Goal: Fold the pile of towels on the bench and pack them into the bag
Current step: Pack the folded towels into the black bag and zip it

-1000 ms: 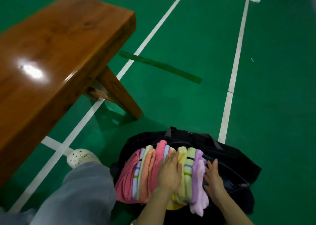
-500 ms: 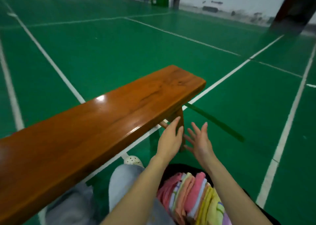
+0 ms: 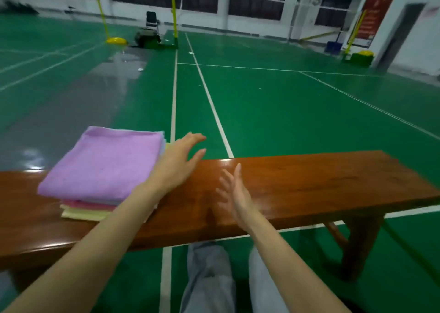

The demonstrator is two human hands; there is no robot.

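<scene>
A stack of folded towels (image 3: 102, 167) lies on the left part of the wooden bench (image 3: 309, 182), with a purple one on top and pink and yellow ones under it. My left hand (image 3: 177, 160) hovers at the stack's right edge, fingers spread and holding nothing. My right hand (image 3: 234, 197) is blurred over the middle of the bench, fingers straight and apart, also holding nothing. The bag is out of view.
My knees in grey trousers (image 3: 209, 272) are under the bench's near edge. A bench leg (image 3: 357, 246) stands at the right. Green court floor with white lines (image 3: 214, 108) stretches beyond; yellow net posts (image 3: 175, 10) and a chair (image 3: 152, 20) stand far off.
My view swung up from the bag on the floor to the bench top. Both hands left the towels packed in the bag and rose over the bench, the left reaching the folded stack.
</scene>
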